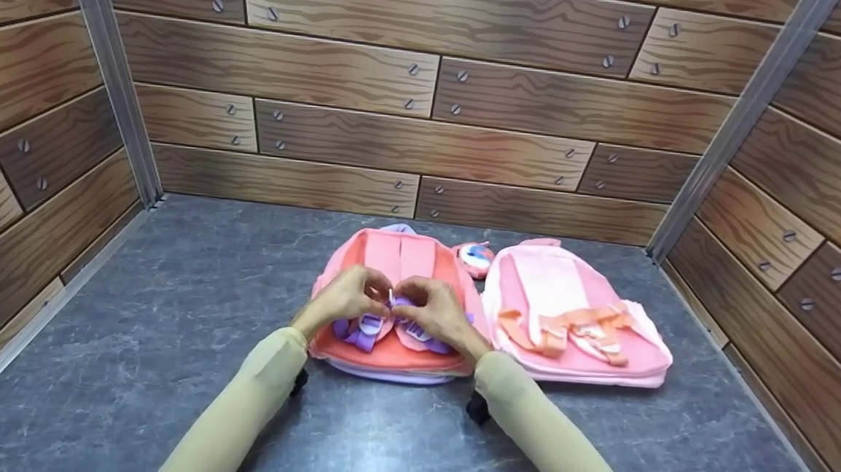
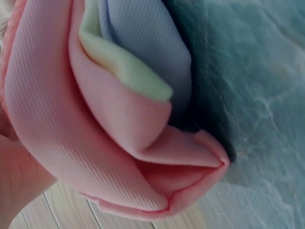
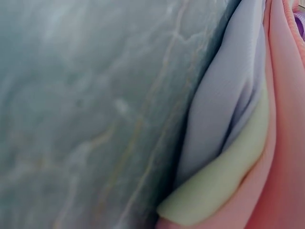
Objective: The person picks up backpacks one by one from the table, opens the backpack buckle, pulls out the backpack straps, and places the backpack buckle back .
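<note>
A coral-pink backpack (image 1: 391, 356) lies on the table with its shoulder-strap side up. Above its middle, my left hand (image 1: 347, 295) and right hand (image 1: 436, 311) meet with thumbs and fingers curled in. Between their fingertips they pinch a small white clip (image 1: 391, 297) by the purple webbing; its exact kind I cannot tell. White strap buckles (image 1: 370, 325) on purple webbing (image 1: 363, 340) lie just below the hands. In the left wrist view the backpack's folded side pocket (image 2: 128, 119) fills the middle. Its pink, pale green and lilac fabric (image 3: 224, 109) shows in the right wrist view.
A paler pink backpack (image 1: 572, 267) with orange webbing straps (image 1: 594, 319) lies close on the right. Between the two tops sits a small round pouch (image 1: 475, 258) with a blue and white picture. The dark grey table (image 1: 168, 308) ends at wood-patterned walls (image 1: 426, 141).
</note>
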A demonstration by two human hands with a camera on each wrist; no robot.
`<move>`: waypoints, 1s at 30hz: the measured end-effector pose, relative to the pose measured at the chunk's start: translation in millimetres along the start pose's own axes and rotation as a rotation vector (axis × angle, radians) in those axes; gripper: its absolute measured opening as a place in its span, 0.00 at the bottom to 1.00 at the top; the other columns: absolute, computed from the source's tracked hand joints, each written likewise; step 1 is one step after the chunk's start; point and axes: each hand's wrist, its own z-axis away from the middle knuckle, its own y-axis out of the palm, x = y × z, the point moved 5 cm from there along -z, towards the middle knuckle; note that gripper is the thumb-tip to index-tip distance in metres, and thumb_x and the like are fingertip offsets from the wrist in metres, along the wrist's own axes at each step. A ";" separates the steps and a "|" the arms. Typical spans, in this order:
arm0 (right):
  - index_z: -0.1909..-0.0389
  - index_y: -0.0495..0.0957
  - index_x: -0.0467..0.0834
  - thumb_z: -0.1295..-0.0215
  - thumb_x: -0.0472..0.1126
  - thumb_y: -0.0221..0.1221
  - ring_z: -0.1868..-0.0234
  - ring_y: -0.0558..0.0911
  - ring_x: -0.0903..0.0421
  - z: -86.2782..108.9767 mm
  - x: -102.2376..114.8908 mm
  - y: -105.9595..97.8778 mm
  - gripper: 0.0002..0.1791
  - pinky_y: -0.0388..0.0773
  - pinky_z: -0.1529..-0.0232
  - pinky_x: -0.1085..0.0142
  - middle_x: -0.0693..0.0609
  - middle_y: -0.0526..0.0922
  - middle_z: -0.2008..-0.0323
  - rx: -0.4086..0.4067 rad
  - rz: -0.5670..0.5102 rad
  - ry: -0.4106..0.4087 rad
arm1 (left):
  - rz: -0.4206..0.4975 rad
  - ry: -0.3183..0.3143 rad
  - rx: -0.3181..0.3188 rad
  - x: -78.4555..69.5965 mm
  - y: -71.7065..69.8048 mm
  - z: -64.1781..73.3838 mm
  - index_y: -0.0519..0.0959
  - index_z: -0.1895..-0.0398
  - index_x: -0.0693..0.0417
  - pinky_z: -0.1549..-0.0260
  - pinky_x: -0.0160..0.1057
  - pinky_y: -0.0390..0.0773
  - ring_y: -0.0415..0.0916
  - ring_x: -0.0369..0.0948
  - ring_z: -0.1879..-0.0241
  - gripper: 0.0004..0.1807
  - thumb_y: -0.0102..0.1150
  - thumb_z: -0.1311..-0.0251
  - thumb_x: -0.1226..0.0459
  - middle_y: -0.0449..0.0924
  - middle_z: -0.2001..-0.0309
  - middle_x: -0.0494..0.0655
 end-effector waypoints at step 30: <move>0.41 0.82 0.32 0.30 0.27 0.64 0.42 0.84 0.37 4.2 -1.3 -4.1 0.18 0.81 0.39 0.50 0.35 0.85 0.44 0.103 -0.065 0.001 | -0.005 -0.077 -0.021 1.0 8.5 -4.8 0.82 0.62 0.63 0.62 0.35 0.78 0.77 0.38 0.65 0.08 0.70 0.44 0.73 0.84 0.66 0.48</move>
